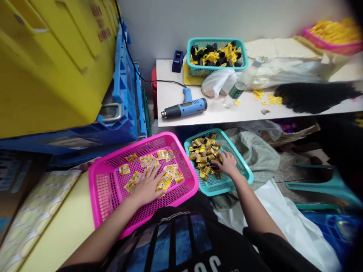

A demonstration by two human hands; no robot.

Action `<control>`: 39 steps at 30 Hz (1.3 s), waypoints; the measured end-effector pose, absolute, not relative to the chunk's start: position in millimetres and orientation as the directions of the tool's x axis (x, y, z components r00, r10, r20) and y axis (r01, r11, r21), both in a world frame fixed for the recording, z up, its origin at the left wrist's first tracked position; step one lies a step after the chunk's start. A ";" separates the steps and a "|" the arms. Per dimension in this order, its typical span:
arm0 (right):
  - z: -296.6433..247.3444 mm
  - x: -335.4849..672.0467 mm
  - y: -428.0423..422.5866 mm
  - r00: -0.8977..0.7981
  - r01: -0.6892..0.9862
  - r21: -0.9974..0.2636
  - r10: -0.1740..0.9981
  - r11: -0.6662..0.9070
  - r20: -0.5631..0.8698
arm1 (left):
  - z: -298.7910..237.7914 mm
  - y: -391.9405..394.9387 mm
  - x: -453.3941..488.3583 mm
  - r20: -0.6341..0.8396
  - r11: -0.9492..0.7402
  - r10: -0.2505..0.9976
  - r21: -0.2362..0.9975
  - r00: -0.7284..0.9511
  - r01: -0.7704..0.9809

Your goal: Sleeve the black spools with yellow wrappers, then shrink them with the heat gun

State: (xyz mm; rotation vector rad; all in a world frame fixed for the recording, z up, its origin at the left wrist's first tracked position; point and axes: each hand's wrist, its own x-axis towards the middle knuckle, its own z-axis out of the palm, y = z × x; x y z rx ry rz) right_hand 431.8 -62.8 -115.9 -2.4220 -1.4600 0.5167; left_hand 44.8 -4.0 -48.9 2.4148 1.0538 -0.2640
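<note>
My left hand [148, 184] lies with fingers spread on small yellow printed sleeves [173, 173], flat and glossy, in a pink plastic basket [98, 196]. Inside a teal basket [247, 173], my right hand [228, 163] rests at the edge of a pile of small yellow-wrapped pieces with black ends [202, 151]. Its fingers are apart and touch the pieces at the pile's right side; I see nothing gripped in them. Some sleeves under the left palm are hidden.
A white table [181, 121] holds a blue heat gun [193, 107], a plastic bottle [236, 90], a tape dispenser [177, 61] and a teal basket of black and yellow parts [217, 70]. Blue crates [124, 94] and a yellow bin [56, 68] stand left. Black-clad arm [314, 94] at right.
</note>
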 end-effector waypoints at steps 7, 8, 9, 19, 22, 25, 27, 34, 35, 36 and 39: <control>-46.3 347.4 -28.0 0.151 0.530 -0.833 0.984 -0.159 -0.092 | -25.8 5.4 35.0 -0.244 -0.574 0.641 0.477 0.728 0.666; -39.1 331.1 -25.2 0.056 0.504 -0.850 0.988 -0.153 -0.144 | -25.8 12.3 33.0 -0.203 -0.541 0.707 0.462 0.678 0.703; -34.2 316.4 -23.4 -0.011 0.523 -0.836 0.980 -0.166 -0.201 | -27.7 18.9 31.4 -0.169 -0.480 0.791 0.424 0.588 0.768; -40.5 281.3 -30.4 0.098 0.723 -0.622 0.936 -0.300 -0.337 | -52.0 -18.6 48.7 -0.458 -0.383 0.725 0.353 0.515 0.854; -43.0 280.8 -31.1 0.111 0.727 -0.625 0.947 -0.284 -0.301 | -45.1 3.9 62.5 -0.236 -0.462 0.788 0.385 0.569 0.799; -47.0 280.7 -28.3 0.102 0.719 -0.647 0.959 -0.254 -0.263 | -53.8 37.3 76.8 -0.172 -0.619 0.660 0.427 0.731 0.659; -50.0 281.7 -26.9 0.095 0.709 -0.662 0.962 -0.245 -0.255 | -65.8 48.7 82.9 -0.198 -0.657 0.615 0.406 0.764 0.635; -57.2 283.6 -33.1 0.089 0.637 -0.734 0.968 -0.236 -0.234 | -72.2 20.8 44.6 -0.214 -0.746 0.527 0.347 0.822 0.569; -57.7 283.6 -33.3 0.091 0.628 -0.741 0.968 -0.237 -0.232 | -66.7 14.5 35.2 -0.229 -0.745 0.525 0.341 0.820 0.573; -58.0 283.7 -33.0 0.090 0.622 -0.747 0.969 -0.235 -0.229 | -60.5 8.6 27.5 -0.233 -0.739 0.544 0.323 0.806 0.592; -58.3 283.9 -28.9 0.079 0.628 -0.746 0.971 -0.223 -0.224 | -42.7 -4.4 22.1 -0.153 -0.672 0.679 0.262 0.718 0.692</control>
